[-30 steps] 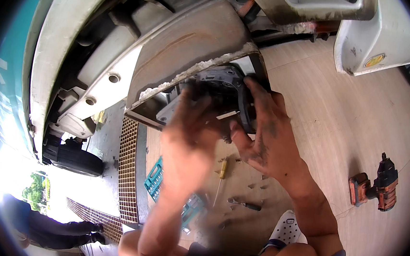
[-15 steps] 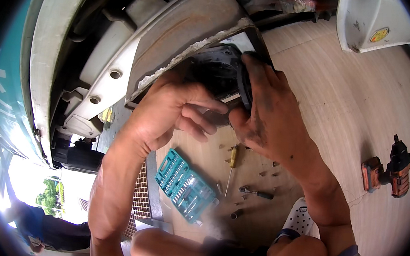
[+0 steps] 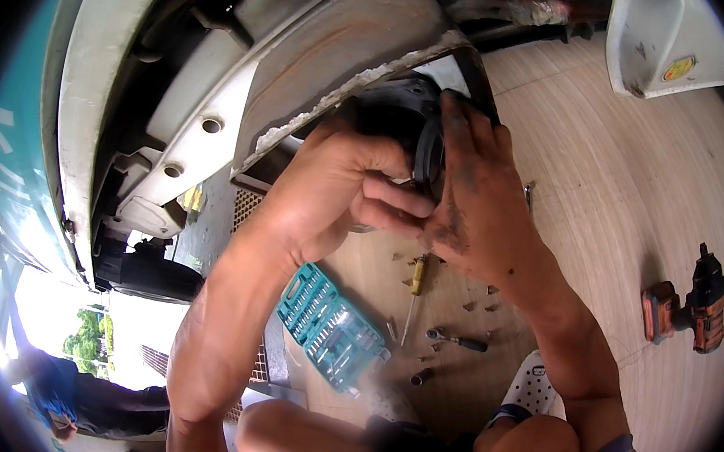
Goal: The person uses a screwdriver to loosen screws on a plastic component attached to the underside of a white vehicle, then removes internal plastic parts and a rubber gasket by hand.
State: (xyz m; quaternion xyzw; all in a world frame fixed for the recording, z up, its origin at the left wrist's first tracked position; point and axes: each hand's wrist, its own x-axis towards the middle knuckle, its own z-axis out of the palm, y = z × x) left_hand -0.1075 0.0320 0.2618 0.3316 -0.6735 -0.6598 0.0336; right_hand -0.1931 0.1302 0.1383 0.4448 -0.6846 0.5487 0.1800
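Note:
A black rounded part (image 3: 427, 156) with a ring-like edge sits within the open end of a pale, rust-stained vehicle panel (image 3: 333, 49). My right hand (image 3: 483, 197), smeared with dark grease, is closed round the part's right edge, fingers on top and thumb lower down. My left hand (image 3: 340, 186) reaches in from the left under the panel's rough lip. Its fingers are curled against the part's lower left side, with the fingertips close to my right thumb. Whatever they pinch is hidden.
On the floor below lie a teal socket set case (image 3: 332, 330), a yellow-handled screwdriver (image 3: 416, 285), a ratchet (image 3: 455, 340), a socket (image 3: 422, 376) and several small screws. An orange and black cordless driver (image 3: 696, 303) stands at right. Another person (image 3: 97, 401) is at lower left.
My left hand has moved right, its fingers curling in toward the black part and my right hand. My right hand keeps its hold. The whole view has shifted slightly.

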